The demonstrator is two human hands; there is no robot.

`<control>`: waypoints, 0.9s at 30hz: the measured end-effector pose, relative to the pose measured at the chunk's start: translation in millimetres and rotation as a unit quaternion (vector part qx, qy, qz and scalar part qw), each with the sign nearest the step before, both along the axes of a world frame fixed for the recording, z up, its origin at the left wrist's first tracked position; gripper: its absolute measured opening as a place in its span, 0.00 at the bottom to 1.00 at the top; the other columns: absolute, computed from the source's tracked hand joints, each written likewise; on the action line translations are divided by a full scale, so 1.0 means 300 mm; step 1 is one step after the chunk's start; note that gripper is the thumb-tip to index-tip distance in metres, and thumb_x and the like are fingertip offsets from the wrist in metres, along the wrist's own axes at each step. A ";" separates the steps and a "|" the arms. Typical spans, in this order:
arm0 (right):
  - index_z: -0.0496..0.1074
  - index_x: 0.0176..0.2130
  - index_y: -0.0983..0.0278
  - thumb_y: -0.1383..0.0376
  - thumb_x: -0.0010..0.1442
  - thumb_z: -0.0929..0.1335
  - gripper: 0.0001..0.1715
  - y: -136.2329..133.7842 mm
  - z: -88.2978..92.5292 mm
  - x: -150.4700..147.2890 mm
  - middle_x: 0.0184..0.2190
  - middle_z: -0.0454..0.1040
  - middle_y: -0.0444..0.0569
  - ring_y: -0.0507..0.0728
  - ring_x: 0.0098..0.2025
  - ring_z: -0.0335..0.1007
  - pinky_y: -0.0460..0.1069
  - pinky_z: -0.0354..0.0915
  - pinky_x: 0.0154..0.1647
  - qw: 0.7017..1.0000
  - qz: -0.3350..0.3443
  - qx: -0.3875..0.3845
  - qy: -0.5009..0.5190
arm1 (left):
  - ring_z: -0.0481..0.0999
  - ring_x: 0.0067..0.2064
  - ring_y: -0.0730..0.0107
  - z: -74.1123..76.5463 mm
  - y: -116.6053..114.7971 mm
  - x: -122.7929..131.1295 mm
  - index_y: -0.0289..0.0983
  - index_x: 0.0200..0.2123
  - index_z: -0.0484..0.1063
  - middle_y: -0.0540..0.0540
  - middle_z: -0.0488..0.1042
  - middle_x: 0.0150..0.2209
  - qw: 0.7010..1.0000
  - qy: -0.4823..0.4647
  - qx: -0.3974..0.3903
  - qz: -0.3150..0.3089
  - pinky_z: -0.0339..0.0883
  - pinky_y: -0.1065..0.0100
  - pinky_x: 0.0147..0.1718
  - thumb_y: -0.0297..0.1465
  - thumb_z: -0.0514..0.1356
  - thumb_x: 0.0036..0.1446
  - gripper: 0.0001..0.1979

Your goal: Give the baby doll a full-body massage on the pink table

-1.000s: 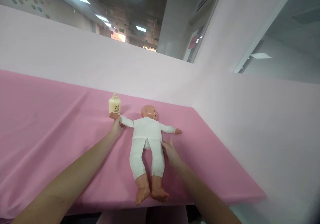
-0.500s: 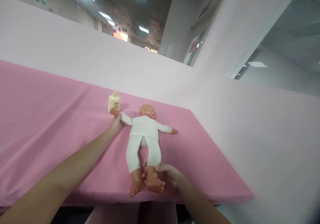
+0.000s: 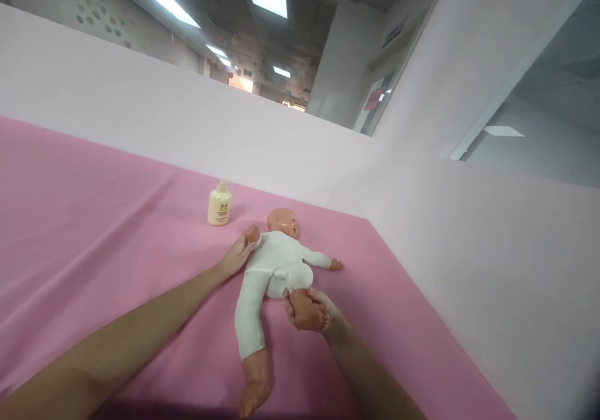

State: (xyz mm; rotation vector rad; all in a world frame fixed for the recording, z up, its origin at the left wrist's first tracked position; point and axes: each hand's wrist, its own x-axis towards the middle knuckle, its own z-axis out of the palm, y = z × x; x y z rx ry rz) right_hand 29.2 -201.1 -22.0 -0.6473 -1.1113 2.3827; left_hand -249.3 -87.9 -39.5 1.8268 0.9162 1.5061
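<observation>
A baby doll (image 3: 276,254) in white clothing lies on its back on the pink cover (image 3: 140,239), its head toward the wall and turned to the right. My left hand (image 3: 239,251) is closed around the doll's arm on the left side, near its hand, with that arm folded in against the body. Wrapped round the lower leg on the right side is my right hand (image 3: 323,307), and that leg is bent up toward the belly. The doll's other leg lies stretched out toward me. Its other arm reaches out to the right.
A cream-coloured bottle (image 3: 219,206) with a dark printed label stands on the cover, left of the doll's head. Behind the cover rises a white wall (image 3: 281,157) with a window (image 3: 262,32) above. Another white wall meets it at the right.
My right hand has pushed the doll's leg up, bending it. My left hand has brought the doll's outstretched arm in toward its body, away from the bottle. The view has shifted slightly.
</observation>
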 end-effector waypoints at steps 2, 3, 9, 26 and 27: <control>0.67 0.46 0.66 0.42 0.52 0.73 0.36 0.046 -0.002 -0.017 0.31 0.71 0.46 0.50 0.32 0.69 0.44 0.65 0.36 0.998 -0.066 0.000 0.020 | 0.72 0.56 0.53 0.007 -0.010 0.012 0.35 0.56 0.67 0.36 0.75 0.53 0.993 0.086 0.064 -0.042 0.63 0.47 0.61 0.44 0.52 0.68 0.21; 0.68 0.45 0.66 0.42 0.52 0.73 0.35 0.068 -0.006 -0.027 0.30 0.70 0.46 0.49 0.32 0.69 0.43 0.64 0.34 0.995 -0.098 -0.002 0.026 | 0.71 0.57 0.51 0.008 -0.012 0.015 0.36 0.56 0.68 0.35 0.74 0.54 0.987 0.124 0.092 -0.049 0.62 0.47 0.61 0.44 0.53 0.68 0.21; 0.65 0.40 0.65 0.38 0.54 0.69 0.34 0.159 -0.069 -0.051 0.25 0.67 0.43 0.48 0.26 0.67 0.41 0.61 0.26 0.995 -0.094 0.020 0.003 | 0.63 0.67 0.47 -0.010 0.010 -0.006 0.40 0.60 0.65 0.37 0.71 0.61 0.960 0.229 0.139 -0.075 0.56 0.45 0.65 0.42 0.57 0.67 0.23; 0.68 0.44 0.66 0.72 0.31 0.84 0.42 0.072 -0.189 -0.144 0.41 0.81 0.56 0.60 0.46 0.81 0.51 0.74 0.49 0.883 0.457 0.007 0.104 | 0.74 0.58 0.55 -0.029 0.114 -0.061 0.45 0.60 0.61 0.41 0.73 0.56 0.908 -0.324 -0.245 0.098 0.73 0.55 0.53 0.51 0.55 0.65 0.25; 0.69 0.44 0.66 0.72 0.30 0.84 0.42 0.067 -0.179 -0.152 0.41 0.81 0.55 0.59 0.46 0.80 0.50 0.74 0.49 0.885 0.459 0.006 0.072 | 0.76 0.56 0.55 -0.030 0.123 -0.067 0.44 0.58 0.62 0.41 0.74 0.54 0.895 -0.349 -0.260 0.100 0.74 0.55 0.51 0.50 0.55 0.65 0.25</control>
